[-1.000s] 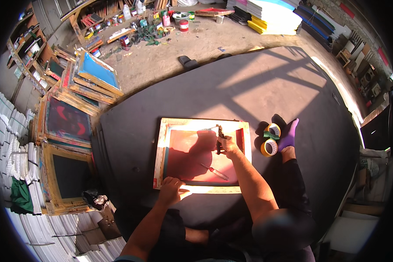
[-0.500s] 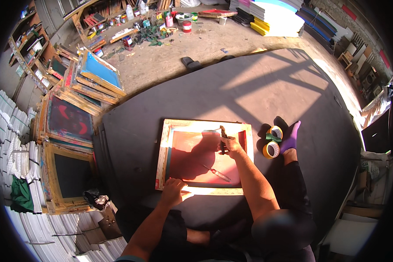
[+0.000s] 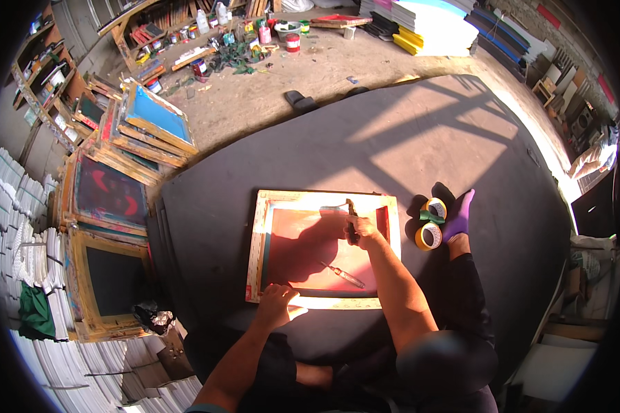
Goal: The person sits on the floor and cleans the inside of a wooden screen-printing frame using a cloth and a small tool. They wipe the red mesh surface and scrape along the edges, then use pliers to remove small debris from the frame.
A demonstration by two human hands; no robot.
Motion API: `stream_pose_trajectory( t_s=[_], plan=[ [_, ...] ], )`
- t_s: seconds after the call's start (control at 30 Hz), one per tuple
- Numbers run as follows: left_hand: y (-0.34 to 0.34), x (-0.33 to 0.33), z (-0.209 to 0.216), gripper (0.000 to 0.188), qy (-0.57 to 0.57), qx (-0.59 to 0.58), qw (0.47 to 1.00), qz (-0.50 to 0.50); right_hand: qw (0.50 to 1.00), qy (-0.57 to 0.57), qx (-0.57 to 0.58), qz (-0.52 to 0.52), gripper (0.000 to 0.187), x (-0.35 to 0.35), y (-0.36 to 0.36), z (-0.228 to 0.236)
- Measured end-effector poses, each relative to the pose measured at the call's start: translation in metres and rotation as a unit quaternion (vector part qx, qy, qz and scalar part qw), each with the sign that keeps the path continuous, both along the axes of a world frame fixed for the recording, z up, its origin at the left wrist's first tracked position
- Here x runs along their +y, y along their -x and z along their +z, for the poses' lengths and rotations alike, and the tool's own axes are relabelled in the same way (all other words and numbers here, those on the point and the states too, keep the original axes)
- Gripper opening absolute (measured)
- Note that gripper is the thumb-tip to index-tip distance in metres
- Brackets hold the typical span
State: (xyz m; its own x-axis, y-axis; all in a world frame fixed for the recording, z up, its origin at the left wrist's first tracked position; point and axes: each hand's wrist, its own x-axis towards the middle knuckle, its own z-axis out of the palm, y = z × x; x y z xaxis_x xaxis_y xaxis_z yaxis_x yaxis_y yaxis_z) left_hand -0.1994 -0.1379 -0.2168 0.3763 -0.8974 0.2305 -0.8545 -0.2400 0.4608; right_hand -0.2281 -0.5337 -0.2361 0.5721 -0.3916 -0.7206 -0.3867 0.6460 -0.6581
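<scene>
A wooden screen-printing frame with reddish mesh lies on the dark surface before me. My left hand is closed over its near rail, toward the near left corner. Inside the frame, near the far right, my right hand is closed around dark pliers, their upper end by the far rail. Fingers hide part of the tool, so what its jaws touch cannot be seen. A screwdriver with a clear reddish handle rests on the mesh, below my right hand. My shadow darkens the mesh's left half.
Two rolls of yellow tape with a green thing between them sit right of the frame, beside my purple-socked foot. Several printing screens lean at the left, near stacked white sheets. Paint cans stand on the far floor.
My right hand and the pliers have tilted and shifted very slightly. The left hand keeps its place on the near rail; the frame and screwdriver look nearly unmoved.
</scene>
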Motion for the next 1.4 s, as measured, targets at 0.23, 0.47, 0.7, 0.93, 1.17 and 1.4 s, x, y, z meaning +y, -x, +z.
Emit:
stream_pose_trajectory(
  t_s=[0.23,0.47,0.7,0.93,1.17,1.4],
  plan=[
    [-0.001,0.0,-0.005,0.051,0.007,-0.018,1.0,-0.003,0.997,0.07,0.01,0.024,0.024,0.013,-0.013,-0.025],
    [0.001,-0.004,0.002,0.052,-0.003,0.001,1.0,0.01,0.863,0.433,0.231,0.118,0.034,0.03,-0.027,-0.015],
    [-0.003,0.0,0.006,0.046,-0.005,0.001,1.0,0.002,0.807,0.506,0.264,0.151,0.042,0.049,-0.004,-0.004],
    [-0.001,0.001,0.021,0.04,0.004,0.002,1.0,0.01,0.996,0.084,0.01,-0.009,0.039,0.04,0.0,0.005],
    [0.0,-0.001,0.013,0.038,0.005,-0.003,1.0,0.009,1.0,-0.002,0.008,-0.017,0.044,0.027,-0.002,0.013],
    [-0.001,0.0,0.01,0.039,0.009,0.004,1.0,0.013,1.0,-0.012,-0.004,-0.022,0.04,0.025,-0.002,0.018]
  ],
)
